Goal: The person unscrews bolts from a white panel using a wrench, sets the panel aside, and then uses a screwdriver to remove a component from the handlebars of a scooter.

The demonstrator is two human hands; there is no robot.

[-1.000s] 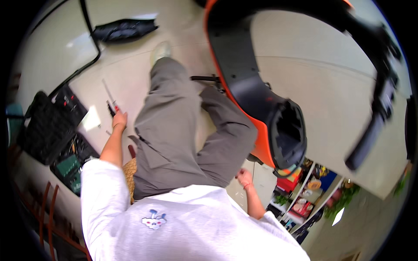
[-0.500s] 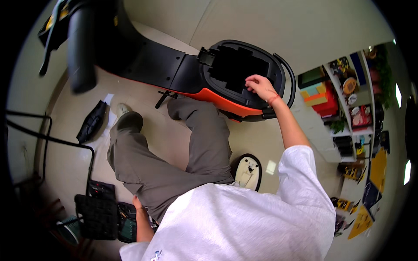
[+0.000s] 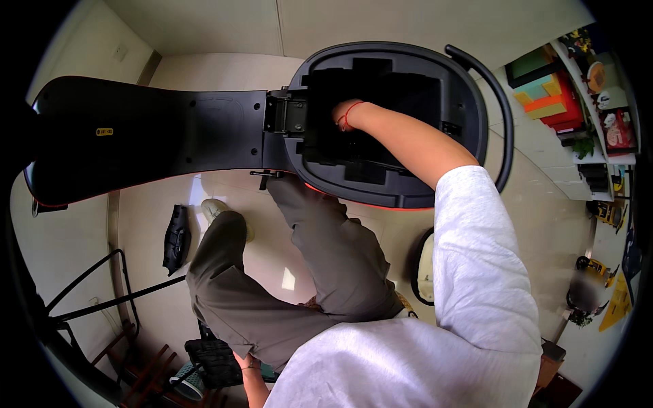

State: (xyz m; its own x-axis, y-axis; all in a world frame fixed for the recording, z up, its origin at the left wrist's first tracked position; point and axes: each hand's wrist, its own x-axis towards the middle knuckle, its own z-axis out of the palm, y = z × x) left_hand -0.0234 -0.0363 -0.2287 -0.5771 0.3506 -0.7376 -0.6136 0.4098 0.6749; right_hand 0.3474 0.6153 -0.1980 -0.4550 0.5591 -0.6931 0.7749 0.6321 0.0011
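My right hand (image 3: 345, 115) reaches down inside the black storage bucket (image 3: 381, 189) of the orange-trimmed scooter, near its left inner wall and a metal hinge (image 3: 289, 115); its fingertips are lost in the dark. The scooter's black deck (image 3: 149, 132) extends to the left. My left hand (image 3: 246, 362) is low beside my left leg, by a black tool case (image 3: 205, 355); its fingers and anything in them are hidden.
A black padded piece (image 3: 175, 238) lies on the floor at left, beside a black tube frame (image 3: 122, 299). A loose seat (image 3: 423, 268) lies right of my legs. Shelves with boxes (image 3: 561, 102) line the right side. A basket (image 3: 187, 381) stands lower left.
My view has swung toward the scooter. My right hand has risen from beside my leg and moved down into the bucket. My left hand, earlier holding red-handled tools, is now mostly hidden.
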